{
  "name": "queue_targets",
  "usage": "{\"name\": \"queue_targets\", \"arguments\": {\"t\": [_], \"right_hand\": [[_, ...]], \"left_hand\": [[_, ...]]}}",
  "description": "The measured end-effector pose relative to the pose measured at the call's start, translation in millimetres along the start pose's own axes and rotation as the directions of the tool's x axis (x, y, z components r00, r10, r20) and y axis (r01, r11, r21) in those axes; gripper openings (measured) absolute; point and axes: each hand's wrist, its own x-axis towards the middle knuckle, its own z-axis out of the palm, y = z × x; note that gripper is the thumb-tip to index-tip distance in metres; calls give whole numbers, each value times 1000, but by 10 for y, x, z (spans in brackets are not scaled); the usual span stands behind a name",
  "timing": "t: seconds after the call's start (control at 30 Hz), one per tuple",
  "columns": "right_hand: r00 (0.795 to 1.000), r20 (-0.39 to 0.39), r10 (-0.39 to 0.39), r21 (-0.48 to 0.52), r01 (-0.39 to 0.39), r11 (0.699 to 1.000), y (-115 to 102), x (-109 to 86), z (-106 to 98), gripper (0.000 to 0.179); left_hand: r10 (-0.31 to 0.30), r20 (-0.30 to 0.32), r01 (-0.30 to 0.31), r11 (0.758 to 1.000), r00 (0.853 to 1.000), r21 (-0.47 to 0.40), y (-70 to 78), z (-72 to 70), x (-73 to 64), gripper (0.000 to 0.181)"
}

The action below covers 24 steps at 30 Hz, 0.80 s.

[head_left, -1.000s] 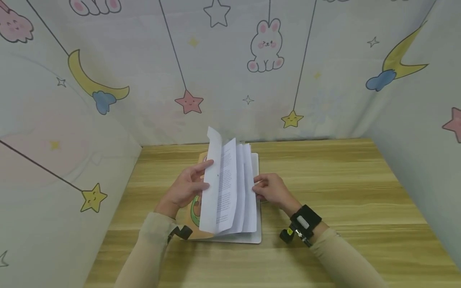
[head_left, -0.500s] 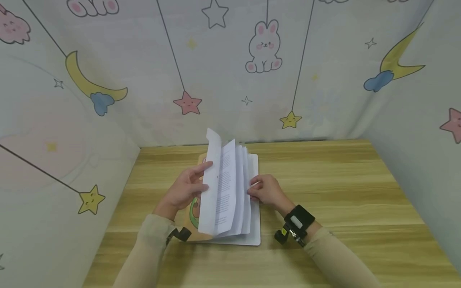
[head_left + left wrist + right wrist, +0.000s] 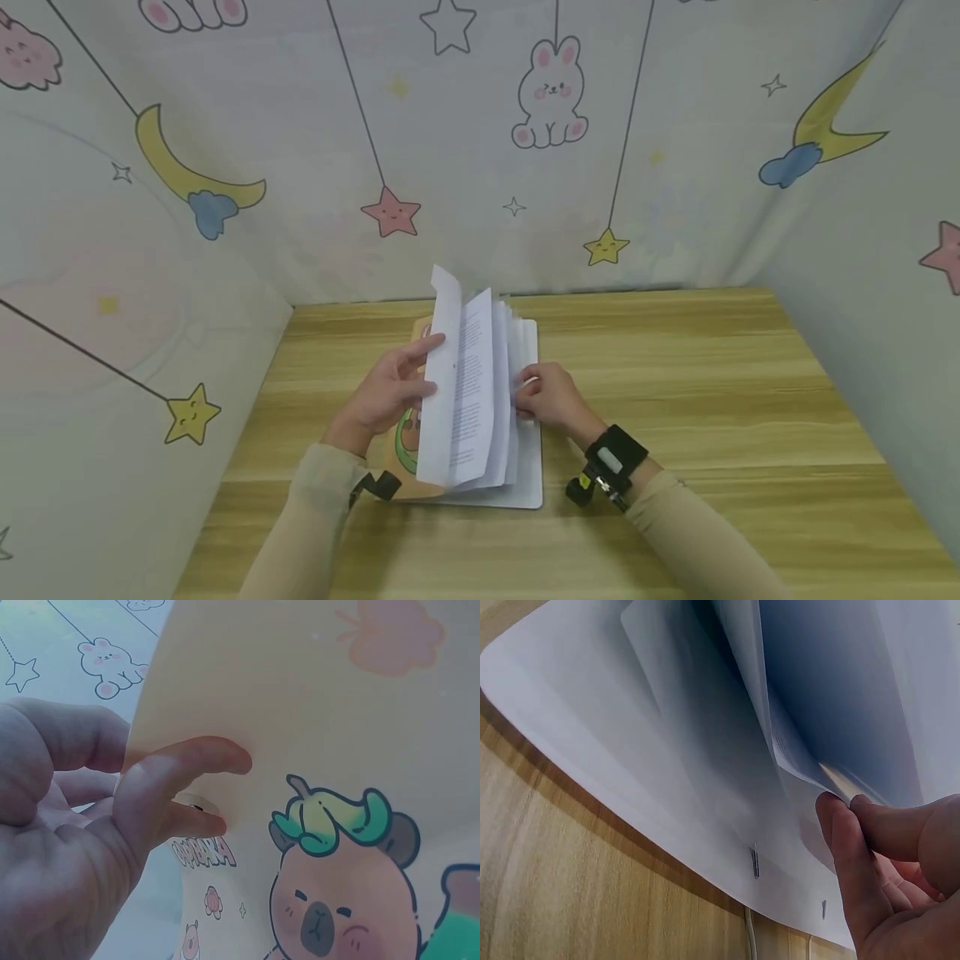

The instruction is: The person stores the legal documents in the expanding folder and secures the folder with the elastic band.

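Note:
A folder with an orange cover [image 3: 407,442] stands partly open at the table's middle, printed sheets [image 3: 471,392] and clear sleeves fanned up inside. My left hand [image 3: 382,390] grips the raised cover by its edge. The left wrist view shows the cover's outside [image 3: 341,900], printed with a cartoon capybara, and my left hand's [image 3: 75,832] fingers on it. At the right, my right hand [image 3: 553,396] pinches a page edge. In the right wrist view, thumb and fingertip of that hand [image 3: 892,870] meet on the thin page [image 3: 802,769], above the white back cover [image 3: 660,810].
Beneath the folder is a wood-grain table [image 3: 675,417]. Pale curtains [image 3: 480,167] printed with stars, moons and rabbits stand along the back and sides. Two small metal clasps [image 3: 755,862] with a white cord [image 3: 751,934] sit at the back cover's edge.
My right hand has shifted slightly left, and the rightmost pages lean further left, baring more of the back cover. The left hand and the raised cover have stayed nearly still.

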Motion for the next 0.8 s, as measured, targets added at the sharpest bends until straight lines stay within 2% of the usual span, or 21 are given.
{"name": "queue_targets", "arguments": {"t": [0.47,0.8], "right_hand": [[1000,-15,-9,-25,8,1000,5,-11,-84,28],[1000,-27,-15,-30,14,999,73,-50,-217,27]], "left_hand": [[3,6,-3,1000,1000,-19,9,16,17,81],[-34,-10,34,999,999,9,-42,86,92,82]]}}
